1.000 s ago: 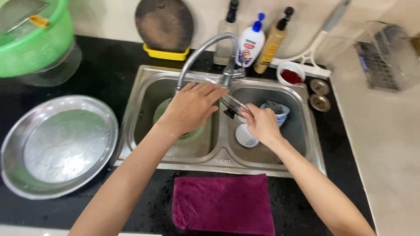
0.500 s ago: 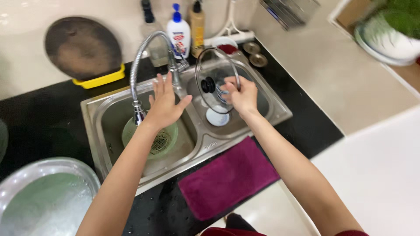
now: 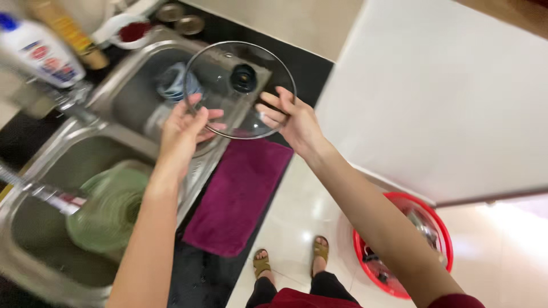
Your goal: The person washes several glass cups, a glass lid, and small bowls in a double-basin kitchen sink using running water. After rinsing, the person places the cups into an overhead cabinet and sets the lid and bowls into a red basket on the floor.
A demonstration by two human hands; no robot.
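The lid [image 3: 228, 94] is clear glass with a thin metal rim and a dark plastic knob. At seven o'clock from it lies a magenta cloth [image 3: 240, 194], plush and matt. The double sink [image 3: 57, 171] is brushed steel (dull sheen), the red basin [image 3: 442, 239] glossy plastic.

Lid [image 3: 240, 91] over sink [image 3: 123, 94], cloth [image 3: 237, 197] on counter, basin [image 3: 402, 245] probably on floor

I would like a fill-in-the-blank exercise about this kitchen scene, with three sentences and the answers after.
1. Both hands, left hand and right hand, hold a round glass ____ with a black knob.
2. The cloth lying beside the steel double sink is ____ in colour.
3. The round basin on the floor is ____.

Missing words: lid; purple; red
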